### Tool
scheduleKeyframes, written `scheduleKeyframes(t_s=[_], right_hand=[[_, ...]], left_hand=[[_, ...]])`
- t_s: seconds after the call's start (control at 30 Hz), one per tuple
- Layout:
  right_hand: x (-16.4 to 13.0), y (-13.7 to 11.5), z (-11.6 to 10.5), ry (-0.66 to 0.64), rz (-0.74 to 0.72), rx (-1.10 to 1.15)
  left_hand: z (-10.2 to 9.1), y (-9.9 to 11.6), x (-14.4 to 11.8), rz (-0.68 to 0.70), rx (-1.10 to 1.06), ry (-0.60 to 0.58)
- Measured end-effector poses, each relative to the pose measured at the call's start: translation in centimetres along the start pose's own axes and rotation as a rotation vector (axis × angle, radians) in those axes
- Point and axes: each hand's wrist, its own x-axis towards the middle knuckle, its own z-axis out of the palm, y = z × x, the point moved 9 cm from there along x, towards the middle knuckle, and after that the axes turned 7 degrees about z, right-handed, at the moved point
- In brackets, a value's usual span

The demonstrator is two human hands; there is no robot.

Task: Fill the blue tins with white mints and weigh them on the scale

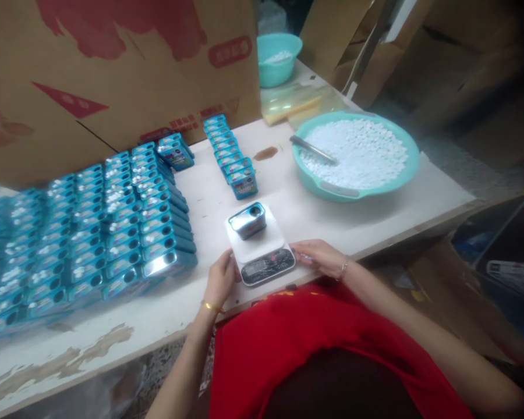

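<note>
A small white digital scale (262,251) sits near the front edge of the white table (367,215). A small blue metal tin (247,220) with an open round hole rests on the scale's platform. My left hand (220,278) touches the scale's left side, fingers curled against it. My right hand (321,256) lies flat against the scale's right side. Neither hand holds anything else.
Several rows of blue tins (91,233) cover the table's left, with a shorter row (231,154) behind the scale. A teal basin (327,186) of small white tablets holds a metal scoop (312,149) at right. A second teal bowl (278,58) and cardboard boxes (113,70) stand behind.
</note>
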Motion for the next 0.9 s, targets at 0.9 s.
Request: scheduleKeyframes(t_s=[0.9], right_hand=[[-0.9,-2.7,5.0,-0.070,0.058,0.442]], left_hand=[[1.6,15.7,1.5,0.961,0.553,0.100]])
